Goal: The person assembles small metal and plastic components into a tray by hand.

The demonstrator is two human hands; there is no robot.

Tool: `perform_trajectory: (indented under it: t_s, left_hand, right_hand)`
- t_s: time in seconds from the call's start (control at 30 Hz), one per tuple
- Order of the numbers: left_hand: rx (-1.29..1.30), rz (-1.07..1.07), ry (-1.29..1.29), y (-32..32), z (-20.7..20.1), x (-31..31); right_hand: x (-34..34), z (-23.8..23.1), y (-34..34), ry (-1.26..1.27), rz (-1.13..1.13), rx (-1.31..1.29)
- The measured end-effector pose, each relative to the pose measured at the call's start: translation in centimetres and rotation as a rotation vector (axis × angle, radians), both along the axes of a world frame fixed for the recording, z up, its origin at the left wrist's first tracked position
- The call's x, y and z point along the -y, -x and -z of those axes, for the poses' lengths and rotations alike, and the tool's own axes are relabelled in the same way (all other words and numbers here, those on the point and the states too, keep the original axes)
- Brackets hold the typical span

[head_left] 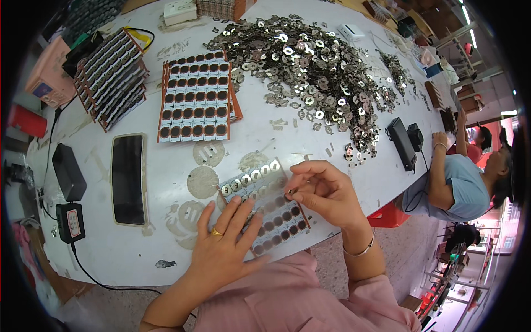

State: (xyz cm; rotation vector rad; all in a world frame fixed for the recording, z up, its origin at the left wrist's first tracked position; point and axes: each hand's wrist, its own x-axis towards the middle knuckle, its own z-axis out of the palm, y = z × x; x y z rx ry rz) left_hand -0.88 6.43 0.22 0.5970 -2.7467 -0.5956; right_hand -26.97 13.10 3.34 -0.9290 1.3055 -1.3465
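Observation:
A panel (271, 191) lies at the near edge of the table in front of me, slightly turned. Its far rows carry shiny metal pieces (246, 181); its near rows show dark round discs (286, 217). My left hand (224, 243), with a gold ring, rests over the panel's left side with fingers spread, hiding part of it. Above the panel's right side, thumb and forefinger of my right hand (326, 193) pinch a small metal piece (291, 191), mostly hidden by the fingertips.
A large heap of loose metal pieces (315, 72) spreads across the far middle. Stacked panels (194, 99) lie left of it, with another leaning stack (110, 77) beyond. A phone (129, 180), black adapters (69, 171) and a cord sit left. Another person (462, 180) sits at right.

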Motion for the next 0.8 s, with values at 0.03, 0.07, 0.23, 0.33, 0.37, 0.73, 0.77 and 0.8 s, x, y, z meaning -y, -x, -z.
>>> perform_trajectory:
  t_s: [0.03,0.07,0.23,0.33,0.37,0.73,0.77,0.8]
  left_hand:
    - [0.005,-0.005,-0.001,0.0,0.1,0.0]
    - [-0.008,-0.004,0.004,0.0,0.2,0.0]
    - [-0.075,-0.033,-0.077,0.2,-0.3,-0.2]
    - [-0.185,-0.156,-0.048,0.6,-0.6,-0.3]
    - [-0.211,-0.165,0.004,0.8,-1.0,-0.1]
    - [-0.352,-0.141,-0.311,1.2,-0.4,0.6]
    - [-0.322,-0.16,-0.242,1.6,-0.3,0.4]
    - [-0.293,-0.173,-0.174,1.8,-0.2,0.3]
  right_hand:
    - [0.1,-0.1,-0.5,-0.017,0.019,0.002]
    - [0.0,0.0,-0.6,-0.017,0.015,0.006]
    - [-0.1,-1.1,-1.3,-0.136,-0.19,-0.241]
    - [0.4,-2.5,-3.9,-0.08,-0.216,-0.499]
    - [0.5,-2.5,-4.4,-0.079,-0.221,-0.494]
    - [-0.1,-1.4,-3.2,-0.113,-0.172,-0.172]
    - [0.0,-0.9,-2.7,-0.114,-0.175,-0.172]
    - [0.1,-0.5,-1.9,-0.19,-0.141,-0.212]
